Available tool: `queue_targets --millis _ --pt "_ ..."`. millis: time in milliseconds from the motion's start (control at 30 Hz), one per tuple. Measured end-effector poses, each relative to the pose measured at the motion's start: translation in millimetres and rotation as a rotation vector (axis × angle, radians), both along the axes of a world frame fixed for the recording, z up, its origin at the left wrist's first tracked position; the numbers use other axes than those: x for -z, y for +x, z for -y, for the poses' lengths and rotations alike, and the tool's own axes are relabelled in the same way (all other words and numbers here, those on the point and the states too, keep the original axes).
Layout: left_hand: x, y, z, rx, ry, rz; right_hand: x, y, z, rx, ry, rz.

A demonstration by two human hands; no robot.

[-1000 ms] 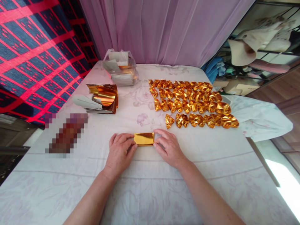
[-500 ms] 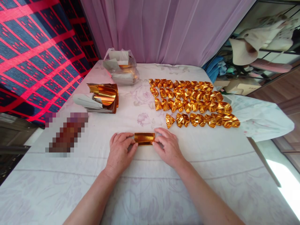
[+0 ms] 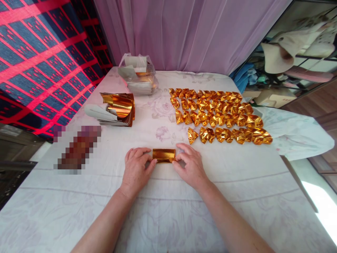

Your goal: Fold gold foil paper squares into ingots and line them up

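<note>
A sheet of gold foil paper (image 3: 163, 154), partly folded over into a narrow strip, lies on the table in front of me. My left hand (image 3: 138, 167) pinches its left end, the thumb at the near corner and the fingers curled beside it. At the right end, my right hand (image 3: 189, 164) holds the near corner between thumb and finger, its other fingers bent above. Beyond my right hand, several folded gold foil pieces (image 3: 202, 119) stand in rows. A fanned stack of gold foil paper with pale backs (image 3: 122, 109) lies to the far left.
A clear plastic bag (image 3: 151, 72) with more paper sits at the back of the cloth-covered table (image 3: 163, 218). At left is a pixelated reddish patch (image 3: 79, 147). A purple curtain (image 3: 171, 35) hangs behind, and a shelf with a hat (image 3: 280, 52) stands at right.
The whole view has shifted slightly, so things appear a little further right. Both hands keep their hold on the foil paper's ends, and its near fold looks a little flatter.
</note>
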State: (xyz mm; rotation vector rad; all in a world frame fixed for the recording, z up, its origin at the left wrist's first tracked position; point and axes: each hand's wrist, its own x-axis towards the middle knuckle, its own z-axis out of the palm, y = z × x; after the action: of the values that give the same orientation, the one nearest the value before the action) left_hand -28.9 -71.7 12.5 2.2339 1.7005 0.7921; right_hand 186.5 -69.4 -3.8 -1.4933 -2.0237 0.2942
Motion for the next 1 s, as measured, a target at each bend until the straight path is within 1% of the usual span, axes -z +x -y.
queue_targets --millis 167,633,1000 --pt "0.2 -0.2 -0.3 -0.001 -0.001 -0.006 -2.8 1.0 -0.3 -0.010 -0.001 0.017" --pt "-1.0 1.4 -0.2 -0.016 -0.018 -0.008 -0.4 -1.0 -0.9 0.010 0.003 0.047" --pt "-0.9 3.6 -0.3 -0.040 -0.030 -0.001 1.7 -2.6 0.0 0.032 0.058 0.081"
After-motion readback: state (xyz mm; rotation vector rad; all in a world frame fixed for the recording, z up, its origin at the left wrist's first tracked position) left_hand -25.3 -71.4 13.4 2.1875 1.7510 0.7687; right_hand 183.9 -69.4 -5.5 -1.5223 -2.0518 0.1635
